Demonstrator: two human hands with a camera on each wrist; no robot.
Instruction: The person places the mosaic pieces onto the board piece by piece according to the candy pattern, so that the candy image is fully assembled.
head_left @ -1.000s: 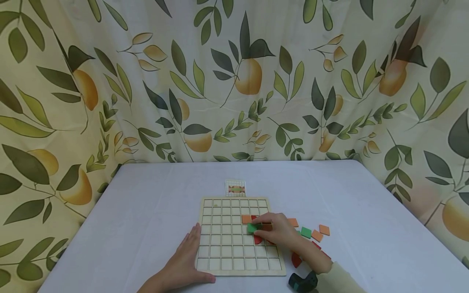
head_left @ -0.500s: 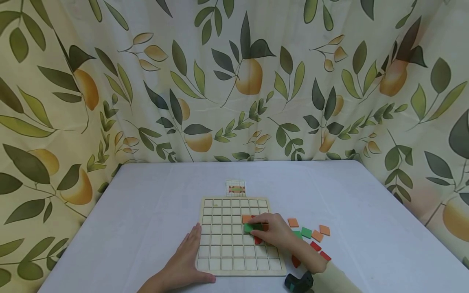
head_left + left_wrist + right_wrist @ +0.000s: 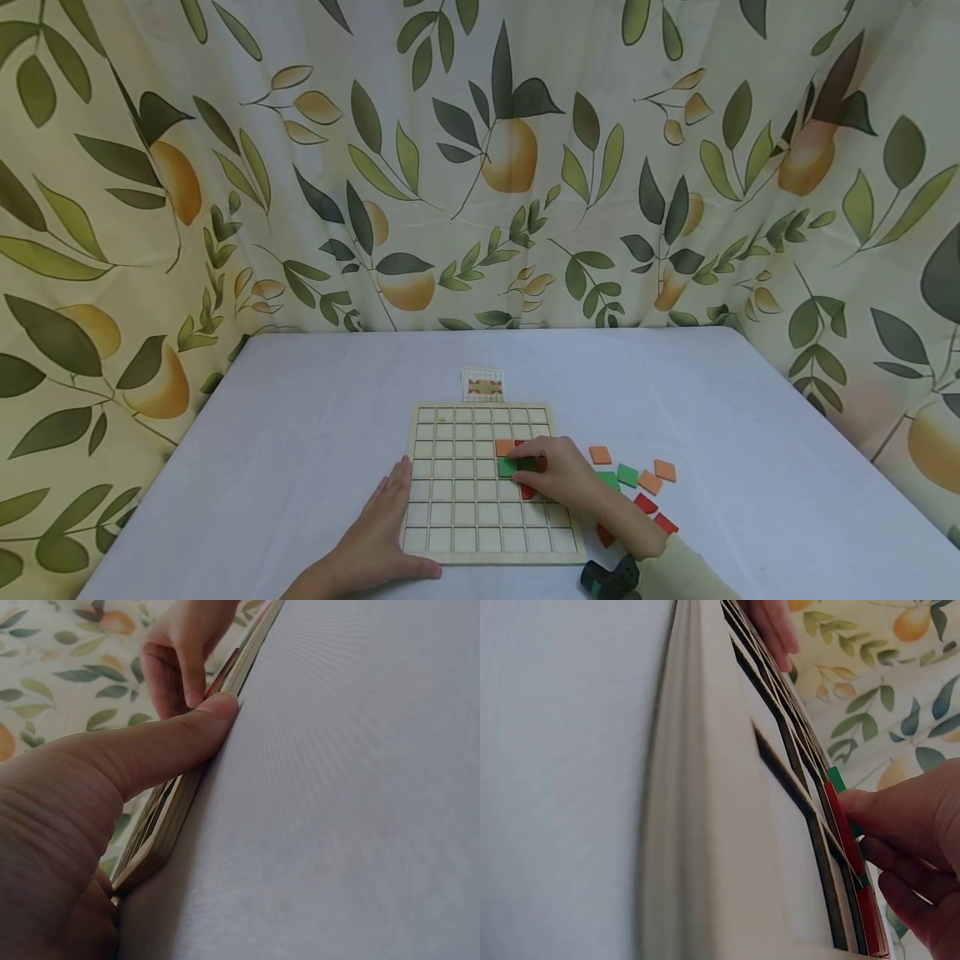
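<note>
My right hand (image 3: 558,468) pinches a green square tile (image 3: 507,467) over the wooden grid board (image 3: 450,540). In the right wrist view, the green tile (image 3: 835,778) shows at the thumb tip, just beyond a red piece (image 3: 843,821) set in the board. An orange tile (image 3: 505,448) sits in the cell behind the green one, and red pieces lie partly under the hand. My left hand (image 3: 367,533) rests against the board's left edge with straight fingers. Its thumb (image 3: 172,746) lies along the front edge.
Loose orange, green and red tiles (image 3: 649,482) lie right of the board. A small pattern card (image 3: 483,375) lies behind it. A black device (image 3: 611,578) sits at the right wrist. A leaf-and-fruit curtain (image 3: 480,250) hangs past the white table (image 3: 300,400).
My right hand has shifted slightly left with the green tile, which now sits lined up with the cell in front of the orange tile. My left hand has stayed still.
</note>
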